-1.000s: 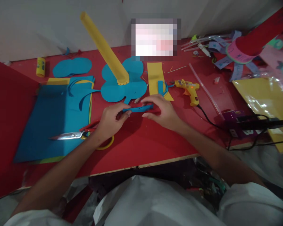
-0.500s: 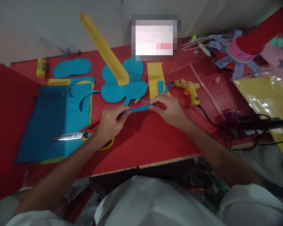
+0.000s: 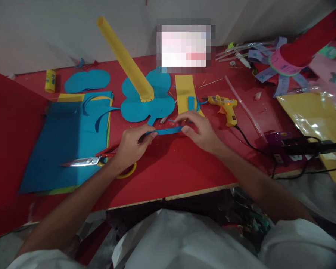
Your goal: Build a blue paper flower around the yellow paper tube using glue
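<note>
While opposite, left hand [image 3: 132, 145] in pinch on blue strip [image 3: 169, 131], right hand [image 3: 201, 132] seemingly spread.

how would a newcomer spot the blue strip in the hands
On the red table, find the blue four-lobed shape with a yellow tube rising from it. Just nearer the wearer, a narrow blue strip spans the gap between the left hand, pinching one end, and the right hand at the other. Unlike the curled strips lying on blue sheets, it is held.
</note>
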### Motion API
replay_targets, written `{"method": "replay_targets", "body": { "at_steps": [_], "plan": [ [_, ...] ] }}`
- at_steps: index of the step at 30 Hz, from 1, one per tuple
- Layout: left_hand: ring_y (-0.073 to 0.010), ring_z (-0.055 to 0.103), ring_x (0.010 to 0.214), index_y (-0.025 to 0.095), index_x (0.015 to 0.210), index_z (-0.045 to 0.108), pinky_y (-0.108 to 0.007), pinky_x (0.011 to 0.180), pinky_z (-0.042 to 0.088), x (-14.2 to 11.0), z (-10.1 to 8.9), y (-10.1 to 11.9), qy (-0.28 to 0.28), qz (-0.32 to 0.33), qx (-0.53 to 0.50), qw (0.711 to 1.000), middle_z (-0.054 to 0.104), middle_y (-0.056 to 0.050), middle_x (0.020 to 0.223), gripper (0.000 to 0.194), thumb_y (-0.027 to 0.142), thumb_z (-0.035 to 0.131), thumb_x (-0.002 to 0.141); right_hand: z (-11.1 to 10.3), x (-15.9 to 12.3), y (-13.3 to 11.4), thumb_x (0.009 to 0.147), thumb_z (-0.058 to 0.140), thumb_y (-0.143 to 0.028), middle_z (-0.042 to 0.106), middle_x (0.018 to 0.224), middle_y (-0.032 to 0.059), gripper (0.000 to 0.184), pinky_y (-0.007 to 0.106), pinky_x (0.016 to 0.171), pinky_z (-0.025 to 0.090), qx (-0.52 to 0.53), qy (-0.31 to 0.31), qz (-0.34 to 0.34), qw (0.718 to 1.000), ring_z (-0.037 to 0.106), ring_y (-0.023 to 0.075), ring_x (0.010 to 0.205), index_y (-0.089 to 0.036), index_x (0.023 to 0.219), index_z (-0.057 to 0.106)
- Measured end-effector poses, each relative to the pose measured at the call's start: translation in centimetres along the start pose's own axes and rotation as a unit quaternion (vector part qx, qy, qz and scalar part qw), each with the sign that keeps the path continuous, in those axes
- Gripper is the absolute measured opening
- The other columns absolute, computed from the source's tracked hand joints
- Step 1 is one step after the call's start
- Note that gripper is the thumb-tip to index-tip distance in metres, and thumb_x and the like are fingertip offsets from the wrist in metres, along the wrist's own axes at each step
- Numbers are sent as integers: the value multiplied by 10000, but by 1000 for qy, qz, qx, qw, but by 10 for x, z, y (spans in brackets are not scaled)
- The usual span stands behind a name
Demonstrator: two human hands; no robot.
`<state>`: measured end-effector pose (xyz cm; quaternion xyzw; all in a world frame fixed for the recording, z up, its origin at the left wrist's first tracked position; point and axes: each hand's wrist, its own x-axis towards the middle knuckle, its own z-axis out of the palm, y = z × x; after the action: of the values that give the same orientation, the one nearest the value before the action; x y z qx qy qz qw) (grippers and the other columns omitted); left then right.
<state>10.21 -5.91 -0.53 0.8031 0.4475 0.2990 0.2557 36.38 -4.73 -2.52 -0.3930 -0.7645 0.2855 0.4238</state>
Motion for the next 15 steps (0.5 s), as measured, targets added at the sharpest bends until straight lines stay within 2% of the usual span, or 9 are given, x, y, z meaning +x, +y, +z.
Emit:
{"method": "replay_targets", "body": {
  "at_steps": [3,7,11,15],
  "plan": [
    [-141,626,644,185,904,703,-258,617,427,1,0,0,-11,9,7,1000,712,-13,725,237,336,579,1039,8,-1,1,1011,568,-654,703,844,39,462,325,749,467,-16,-35,-6,999,628,195,810,-221,885,664],
    [-144,638,666,183,950,717,-256,637,442,0,2,0,-44,23,23,998,743,-25,788,231,329,563,1043,10,-1,4,1003,537,-703,549,636,-5,585,310,647,384,-35,-43,-2,998,511,158,651,-218,676,549],
    [-145,644,677,187,976,723,-249,653,456,0,3,1,-47,19,29,998,748,-26,803,234,327,550,1048,7,0,2,996,511,-729,491,619,-13,619,312,624,349,-43,-40,-17,998,471,152,633,-221,644,490],
    [-143,635,679,188,962,725,-248,654,445,-1,3,2,-47,19,22,998,745,-22,807,237,332,558,1050,6,1,-1,1009,465,-737,465,605,-14,634,318,658,374,-40,-56,-33,997,464,157,633,-226,633,459]
  ]
}}
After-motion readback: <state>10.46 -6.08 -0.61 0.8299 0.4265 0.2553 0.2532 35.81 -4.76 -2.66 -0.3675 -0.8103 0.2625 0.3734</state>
